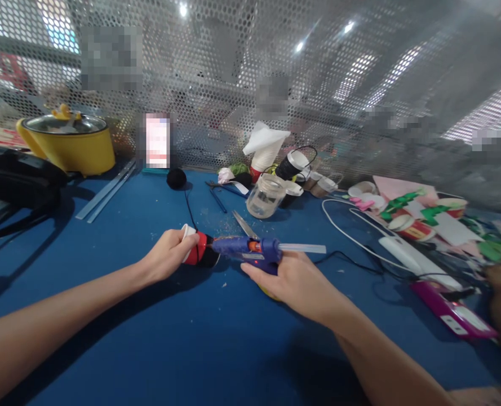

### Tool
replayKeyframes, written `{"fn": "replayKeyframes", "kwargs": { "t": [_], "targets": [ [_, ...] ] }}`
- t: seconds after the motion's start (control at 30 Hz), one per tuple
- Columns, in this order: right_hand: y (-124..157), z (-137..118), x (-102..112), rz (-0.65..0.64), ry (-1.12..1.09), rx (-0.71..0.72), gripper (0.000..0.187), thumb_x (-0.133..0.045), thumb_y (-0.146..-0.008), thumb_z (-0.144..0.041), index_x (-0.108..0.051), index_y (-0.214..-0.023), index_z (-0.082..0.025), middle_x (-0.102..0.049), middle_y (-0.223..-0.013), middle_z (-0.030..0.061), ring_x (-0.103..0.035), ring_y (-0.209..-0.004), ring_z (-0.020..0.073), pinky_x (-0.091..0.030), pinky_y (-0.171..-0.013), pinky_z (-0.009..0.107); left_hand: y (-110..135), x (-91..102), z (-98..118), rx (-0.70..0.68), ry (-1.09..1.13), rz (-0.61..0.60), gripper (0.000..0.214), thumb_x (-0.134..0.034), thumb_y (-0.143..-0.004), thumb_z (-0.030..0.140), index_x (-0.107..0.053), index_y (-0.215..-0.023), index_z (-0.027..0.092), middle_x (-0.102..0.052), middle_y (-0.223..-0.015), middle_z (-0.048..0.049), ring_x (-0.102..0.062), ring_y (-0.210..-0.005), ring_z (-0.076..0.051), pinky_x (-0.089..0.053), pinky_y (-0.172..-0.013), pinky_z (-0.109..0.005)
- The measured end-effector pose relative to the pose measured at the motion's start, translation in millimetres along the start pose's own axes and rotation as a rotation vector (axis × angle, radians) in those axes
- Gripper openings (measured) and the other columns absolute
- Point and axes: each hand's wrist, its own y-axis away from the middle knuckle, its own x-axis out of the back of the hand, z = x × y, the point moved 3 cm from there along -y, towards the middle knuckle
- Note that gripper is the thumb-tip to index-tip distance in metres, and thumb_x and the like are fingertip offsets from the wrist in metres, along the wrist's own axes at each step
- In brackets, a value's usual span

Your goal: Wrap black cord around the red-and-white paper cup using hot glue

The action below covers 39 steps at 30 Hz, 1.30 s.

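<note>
Two hands meet at near centre: the left hand (168, 255), fingers curled round a red cup (196, 252), steadies it at the nozzle of the glue gun (250, 250), which the right hand (295, 282) clasps with closed fingers.

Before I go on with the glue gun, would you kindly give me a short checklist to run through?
1. Right hand grips the glue gun: ok.
2. Left hand holds the red and black piece at the nozzle: ok.
3. Glue stick loaded, protruding at the back: ok.
4. Red light on the gun lit: ok.
5. Left hand clear of the nozzle: cannot tell.
6. Scissors out of the way: arguably not ok, they lie just behind the gun.
</note>
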Motion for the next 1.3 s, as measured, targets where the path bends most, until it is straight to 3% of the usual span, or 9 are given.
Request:
{"fn": "replayKeyframes", "kwargs": {
  "t": [0.13,0.57,1.3],
  "targets": [
    [-0.7,0.7,0.7,0.062,0.028,0.003,0.020,-0.045,-0.071,-0.033,-0.056,-0.066,-0.018,-0.053,-0.054,0.0002,-0.050,-0.051,0.0139,-0.039,-0.051,0.024,0.4,-0.2,1.4,0.009,-0.019,0.004,0.031,-0.031,-0.072,0.039,-0.036,-0.051,0.017,-0.025,-0.047,0.0052,-0.023,-0.044,-0.008,-0.018,-0.043,-0.022],
    [1.3,2.1,-0.3,0.016,-0.007,0.016,0.019,-0.044,-0.073,-0.033,-0.055,-0.069,-0.018,-0.053,-0.051,-0.0015,-0.048,-0.045,0.0117,-0.036,-0.043,0.022,0.7,-1.3,0.6,-0.021,-0.001,-0.010,0.031,-0.032,-0.071,0.039,-0.036,-0.049,0.017,-0.027,-0.046,0.0047,-0.023,-0.043,-0.008,-0.018,-0.043,-0.022],
    [2.6,-2.7,-4.9,0.078,0.088,0.136,0.014,-0.046,-0.072,-0.028,-0.055,-0.069,-0.017,-0.058,-0.061,0.0022,-0.054,-0.055,0.0147,-0.040,-0.052,0.023,-3.6,-2.0,-1.1,0.052,0.132,0.017,0.029,-0.035,-0.069,0.038,-0.044,-0.054,0.015,-0.035,-0.045,0.0048,-0.029,-0.041,-0.008,-0.022,-0.042,-0.021]
  ]
}}
